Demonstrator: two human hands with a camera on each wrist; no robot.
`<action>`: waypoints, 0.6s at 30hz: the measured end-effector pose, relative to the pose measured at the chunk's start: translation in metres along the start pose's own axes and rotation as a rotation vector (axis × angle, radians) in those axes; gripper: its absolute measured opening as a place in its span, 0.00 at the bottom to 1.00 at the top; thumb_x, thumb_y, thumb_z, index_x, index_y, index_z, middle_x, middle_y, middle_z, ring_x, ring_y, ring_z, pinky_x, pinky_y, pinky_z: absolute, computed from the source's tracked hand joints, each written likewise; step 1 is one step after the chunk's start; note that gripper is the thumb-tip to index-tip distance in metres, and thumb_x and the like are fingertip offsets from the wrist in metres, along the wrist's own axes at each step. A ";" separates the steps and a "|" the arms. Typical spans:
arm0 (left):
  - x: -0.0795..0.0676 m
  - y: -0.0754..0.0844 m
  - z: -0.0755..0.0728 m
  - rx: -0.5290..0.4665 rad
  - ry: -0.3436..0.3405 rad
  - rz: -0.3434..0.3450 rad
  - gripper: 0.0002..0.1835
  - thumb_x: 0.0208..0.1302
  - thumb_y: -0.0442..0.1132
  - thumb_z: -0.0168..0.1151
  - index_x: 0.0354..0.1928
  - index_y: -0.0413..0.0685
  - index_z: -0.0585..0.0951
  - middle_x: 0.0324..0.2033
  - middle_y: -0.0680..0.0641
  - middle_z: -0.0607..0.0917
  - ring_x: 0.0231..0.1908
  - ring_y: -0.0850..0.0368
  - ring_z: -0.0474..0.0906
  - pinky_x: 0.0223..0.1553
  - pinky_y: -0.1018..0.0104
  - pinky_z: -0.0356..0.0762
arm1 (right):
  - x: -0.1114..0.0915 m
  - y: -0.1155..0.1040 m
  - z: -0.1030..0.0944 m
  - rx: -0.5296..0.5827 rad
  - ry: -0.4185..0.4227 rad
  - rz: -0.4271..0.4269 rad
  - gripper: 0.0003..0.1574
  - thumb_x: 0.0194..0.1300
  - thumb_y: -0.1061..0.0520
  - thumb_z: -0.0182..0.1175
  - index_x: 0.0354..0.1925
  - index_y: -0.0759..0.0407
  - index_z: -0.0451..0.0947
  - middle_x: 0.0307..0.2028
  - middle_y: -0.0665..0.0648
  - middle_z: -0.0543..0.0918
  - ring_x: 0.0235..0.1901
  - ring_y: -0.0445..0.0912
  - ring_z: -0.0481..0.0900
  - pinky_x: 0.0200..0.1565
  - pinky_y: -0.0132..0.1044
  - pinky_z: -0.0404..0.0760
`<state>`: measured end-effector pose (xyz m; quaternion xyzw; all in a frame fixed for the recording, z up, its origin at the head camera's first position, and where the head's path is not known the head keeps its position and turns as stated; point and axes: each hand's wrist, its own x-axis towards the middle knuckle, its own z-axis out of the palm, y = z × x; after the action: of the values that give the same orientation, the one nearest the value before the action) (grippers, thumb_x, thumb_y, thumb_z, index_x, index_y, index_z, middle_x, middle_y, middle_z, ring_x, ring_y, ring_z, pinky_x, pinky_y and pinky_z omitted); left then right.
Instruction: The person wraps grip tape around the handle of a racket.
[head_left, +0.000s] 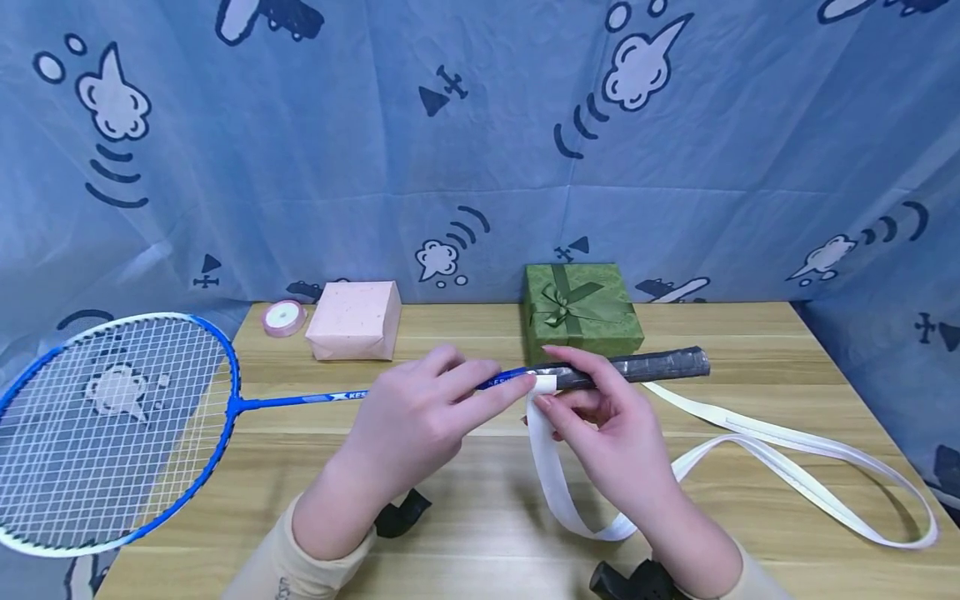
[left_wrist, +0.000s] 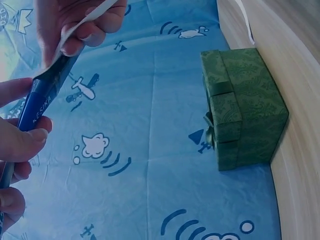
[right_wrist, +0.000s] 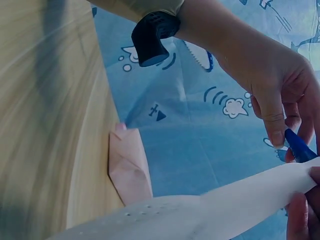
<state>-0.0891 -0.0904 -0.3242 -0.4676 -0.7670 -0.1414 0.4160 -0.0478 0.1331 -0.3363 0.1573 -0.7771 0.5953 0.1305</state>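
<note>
A blue and white badminton racket (head_left: 300,400) is held above the table, its strung head at the left and its dark handle pointing right. My left hand (head_left: 423,412) grips the shaft just below the handle, index finger reaching to the end of a white grip tape (head_left: 551,479). With thumb and fingers my right hand (head_left: 611,429) pinches that tape against the lower end of the handle. From there the tape hangs in a loop and trails off to the right. In the left wrist view the blue cone (left_wrist: 37,107) lies between the left fingers.
At the back of the wooden table (head_left: 465,483) stand a green gift box (head_left: 585,308) with a ribbon bow and a pink wrapped box (head_left: 352,321). A small pink ribbon roll (head_left: 283,318) lies beside the pink box. A patterned blue cloth (head_left: 480,150) hangs behind.
</note>
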 end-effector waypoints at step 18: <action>-0.001 -0.001 -0.007 -0.026 -0.039 -0.049 0.30 0.62 0.21 0.57 0.59 0.58 0.86 0.38 0.56 0.86 0.31 0.58 0.77 0.21 0.72 0.70 | -0.002 0.012 0.008 -0.013 0.064 -0.275 0.26 0.56 0.81 0.67 0.52 0.66 0.83 0.30 0.57 0.90 0.28 0.36 0.86 0.32 0.27 0.83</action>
<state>-0.0860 -0.0959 -0.3207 -0.4567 -0.7842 -0.1524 0.3914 -0.0512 0.1287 -0.3495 0.2426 -0.7474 0.5715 0.2366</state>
